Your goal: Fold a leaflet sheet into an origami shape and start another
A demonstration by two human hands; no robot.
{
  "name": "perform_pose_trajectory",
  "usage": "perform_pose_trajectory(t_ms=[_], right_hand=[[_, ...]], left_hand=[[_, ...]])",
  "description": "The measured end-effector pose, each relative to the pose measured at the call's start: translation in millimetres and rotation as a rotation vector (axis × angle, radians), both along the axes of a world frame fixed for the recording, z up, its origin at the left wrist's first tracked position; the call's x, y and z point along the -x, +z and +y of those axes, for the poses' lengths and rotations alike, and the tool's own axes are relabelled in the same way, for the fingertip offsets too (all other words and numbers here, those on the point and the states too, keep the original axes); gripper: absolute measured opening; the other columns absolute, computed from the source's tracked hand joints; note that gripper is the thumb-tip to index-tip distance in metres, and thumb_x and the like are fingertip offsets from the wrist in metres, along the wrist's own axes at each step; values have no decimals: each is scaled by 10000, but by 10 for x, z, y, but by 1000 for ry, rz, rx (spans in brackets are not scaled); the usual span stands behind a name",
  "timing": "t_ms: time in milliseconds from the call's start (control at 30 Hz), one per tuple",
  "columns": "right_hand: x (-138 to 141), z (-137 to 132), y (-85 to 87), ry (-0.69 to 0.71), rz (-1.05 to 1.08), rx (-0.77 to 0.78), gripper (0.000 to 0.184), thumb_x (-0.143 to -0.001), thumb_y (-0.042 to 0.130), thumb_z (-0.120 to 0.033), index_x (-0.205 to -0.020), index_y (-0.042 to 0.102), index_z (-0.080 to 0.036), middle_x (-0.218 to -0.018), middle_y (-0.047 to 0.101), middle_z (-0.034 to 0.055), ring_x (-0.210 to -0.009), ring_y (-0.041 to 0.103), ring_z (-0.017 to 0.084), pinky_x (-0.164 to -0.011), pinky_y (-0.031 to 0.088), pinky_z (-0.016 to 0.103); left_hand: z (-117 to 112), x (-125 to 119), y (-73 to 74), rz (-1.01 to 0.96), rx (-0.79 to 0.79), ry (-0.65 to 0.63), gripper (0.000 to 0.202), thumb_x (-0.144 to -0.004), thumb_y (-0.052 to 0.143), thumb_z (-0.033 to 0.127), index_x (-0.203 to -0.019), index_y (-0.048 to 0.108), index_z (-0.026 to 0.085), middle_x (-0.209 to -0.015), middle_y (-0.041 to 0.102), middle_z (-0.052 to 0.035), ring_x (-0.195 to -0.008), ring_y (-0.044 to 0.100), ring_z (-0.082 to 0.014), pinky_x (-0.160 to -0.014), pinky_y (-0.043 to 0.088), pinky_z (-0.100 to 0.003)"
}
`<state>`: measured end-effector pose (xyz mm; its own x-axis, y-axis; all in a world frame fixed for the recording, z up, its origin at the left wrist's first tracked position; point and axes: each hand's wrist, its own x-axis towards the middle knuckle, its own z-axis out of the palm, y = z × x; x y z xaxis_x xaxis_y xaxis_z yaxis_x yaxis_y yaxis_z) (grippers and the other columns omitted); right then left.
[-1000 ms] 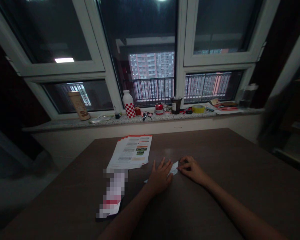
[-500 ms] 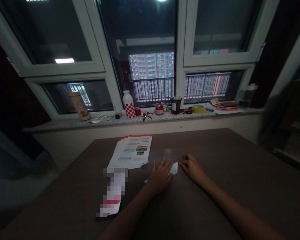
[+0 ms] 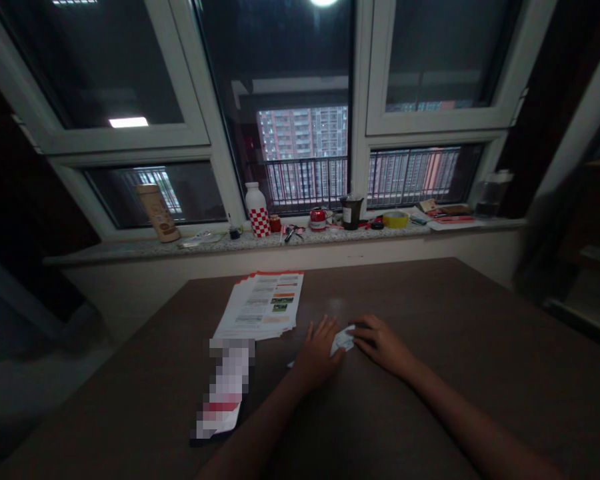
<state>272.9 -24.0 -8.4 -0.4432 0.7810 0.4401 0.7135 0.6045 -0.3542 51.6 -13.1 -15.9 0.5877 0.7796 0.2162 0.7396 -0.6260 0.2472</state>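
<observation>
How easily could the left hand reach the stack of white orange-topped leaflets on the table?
Probably easily: the left hand lies close beside the white orange-topped leaflets, with no object showing between them.

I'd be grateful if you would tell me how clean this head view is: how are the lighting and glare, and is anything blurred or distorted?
In the head view, the room is dim; a ceiling light's reflection glares in the window glass; the wide lens bends the window frame; a pixelated patch hides one item; a dark shape at right is smeared.

One left hand (image 3: 319, 355), one right hand (image 3: 381, 345), one paper (image 3: 343, 341), one leaflet stack (image 3: 260, 305)
</observation>
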Motion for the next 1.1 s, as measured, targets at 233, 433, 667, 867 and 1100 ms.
perform_pose_trajectory(t_ms=[233, 433, 667, 867, 1100], right_hand=[[61, -53, 53, -11, -111, 47, 253, -925, 503, -364, -1058, 708, -300, -1144, 638, 43, -1068, 565, 216, -967, 399, 388], [98, -45, 80, -119, -142, 30, 302, -935, 466, -410, -1071, 706, -288, -1167, 653, 40, -1158, 508, 236, -1003, 371, 409], [17, 30, -6, -224, -170, 49, 357, -923, 476, -458, -1197, 641, -301, -1279, 586, 58, -1229, 445, 277, -1005, 375, 454], [4, 62, -86, -212, -91, 20, 343, -912, 514, -406, -1217, 613, -283, -1275, 553, 87, -1187, 484, 263, -988, 402, 437], [4, 45, -64, -145, -43, 33, 222, -904, 545, -366, -1055, 689, -293, -1112, 606, 58, -1080, 539, 227, -948, 416, 390]], left_hand=[[77, 32, -74, -241, -24, -16, 277, -894, 480, 218, -1141, 587, 154, -1423, 463, -111, -1395, 293, -235, -1135, 289, -462], [60, 45, 55, -188, 48, -43, 221, -873, 532, 230, -1035, 681, 249, -1300, 594, -35, -1370, 331, -268, -1133, 199, -571], [29, 102, 127, -56, 93, -118, 325, -921, 495, 345, -1237, 568, 368, -1387, 524, 38, -1416, 227, -234, -1122, 90, -625], [-15, 133, 193, 3, 38, -131, 351, -952, 426, 428, -1299, 477, 438, -1406, 497, 76, -1414, 231, -235, -1095, 4, -684], [-11, 51, 122, 70, -42, -24, 423, -966, 357, 465, -1385, 383, 413, -1452, 444, 34, -1411, 219, -286, -1071, 8, -722]])
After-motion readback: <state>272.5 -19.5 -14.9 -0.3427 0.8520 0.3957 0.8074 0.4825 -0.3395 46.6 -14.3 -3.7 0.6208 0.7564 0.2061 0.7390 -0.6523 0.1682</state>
